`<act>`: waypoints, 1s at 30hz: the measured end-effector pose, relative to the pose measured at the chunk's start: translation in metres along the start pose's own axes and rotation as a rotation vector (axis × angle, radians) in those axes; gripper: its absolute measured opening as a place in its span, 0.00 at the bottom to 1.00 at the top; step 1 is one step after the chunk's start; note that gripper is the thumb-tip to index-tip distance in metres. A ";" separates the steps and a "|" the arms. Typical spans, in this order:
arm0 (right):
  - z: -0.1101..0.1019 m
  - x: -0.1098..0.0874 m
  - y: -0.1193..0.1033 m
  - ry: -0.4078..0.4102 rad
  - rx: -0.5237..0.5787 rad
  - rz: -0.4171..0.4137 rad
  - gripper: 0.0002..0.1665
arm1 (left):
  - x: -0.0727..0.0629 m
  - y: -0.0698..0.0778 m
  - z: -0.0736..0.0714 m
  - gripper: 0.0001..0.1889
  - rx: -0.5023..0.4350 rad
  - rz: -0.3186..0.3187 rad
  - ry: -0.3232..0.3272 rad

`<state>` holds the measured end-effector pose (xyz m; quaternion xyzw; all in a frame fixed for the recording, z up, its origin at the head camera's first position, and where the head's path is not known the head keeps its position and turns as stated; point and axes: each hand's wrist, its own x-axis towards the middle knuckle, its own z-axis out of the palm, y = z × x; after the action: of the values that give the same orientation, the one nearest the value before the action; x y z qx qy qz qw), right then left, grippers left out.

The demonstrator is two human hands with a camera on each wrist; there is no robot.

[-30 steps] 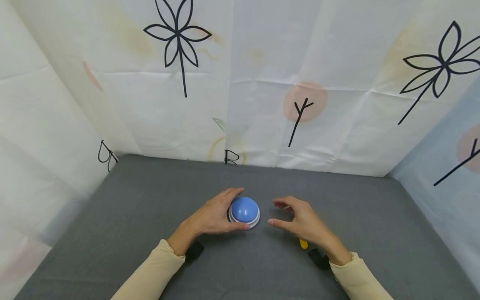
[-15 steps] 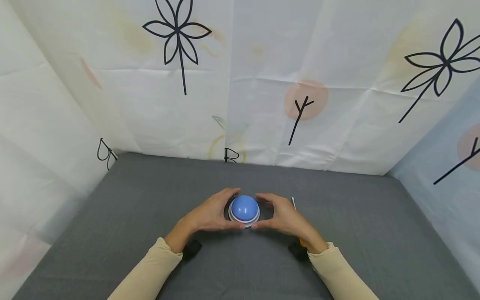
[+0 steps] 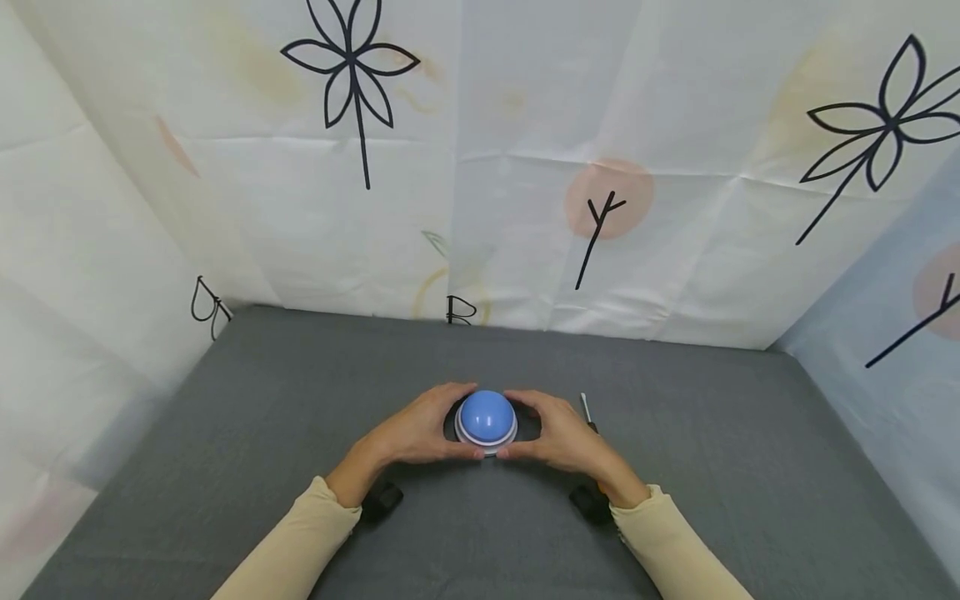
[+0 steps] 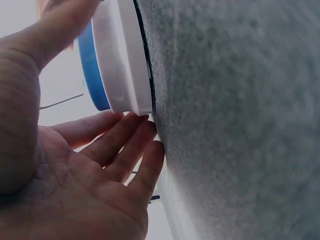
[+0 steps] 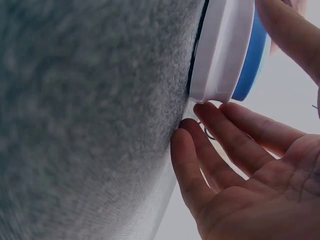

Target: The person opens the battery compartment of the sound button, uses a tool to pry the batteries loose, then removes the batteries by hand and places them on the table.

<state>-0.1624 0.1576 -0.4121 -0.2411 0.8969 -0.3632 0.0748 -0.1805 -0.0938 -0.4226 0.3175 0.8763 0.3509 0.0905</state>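
A round push button (image 3: 487,418) with a blue dome and a white base stands upright on the dark grey cloth, in front of me. My left hand (image 3: 420,429) curves round its left side, thumb at the near edge and fingers at the far edge. From the right, my right hand (image 3: 558,435) holds it the same way, so the two thumbs nearly meet in front. In the left wrist view the fingertips (image 4: 142,122) are at the white base (image 4: 122,60), low by the cloth. Fingers (image 5: 210,117) of the right hand likewise reach the base in the right wrist view.
A screwdriver (image 3: 586,408) lies right of the button, its handle mostly hidden under my right wrist. Black wrist cameras (image 3: 382,502) hang beneath both wrists. Grey cloth (image 3: 337,350) covers the table, and printed white curtains (image 3: 525,250) close off the back and sides.
My right hand has moved left from beside the button to its right side, uncovering the screwdriver's shaft. The left hand has stayed round the left side, and the button has hardly moved.
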 end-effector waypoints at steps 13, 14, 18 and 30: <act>0.001 0.001 0.002 0.039 0.000 -0.062 0.38 | 0.002 0.001 0.002 0.43 -0.005 -0.023 0.013; 0.000 0.001 0.002 0.037 0.011 -0.064 0.38 | 0.002 0.001 0.002 0.43 -0.009 -0.017 0.017; -0.004 0.000 0.002 0.037 0.068 -0.061 0.37 | 0.002 0.004 0.000 0.43 -0.031 -0.016 0.031; -0.019 -0.003 -0.004 0.050 0.195 -0.117 0.42 | -0.002 0.012 -0.014 0.40 -0.196 0.009 0.058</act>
<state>-0.1637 0.1683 -0.3955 -0.2753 0.8432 -0.4585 0.0543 -0.1790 -0.0964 -0.4046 0.3009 0.8386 0.4442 0.0943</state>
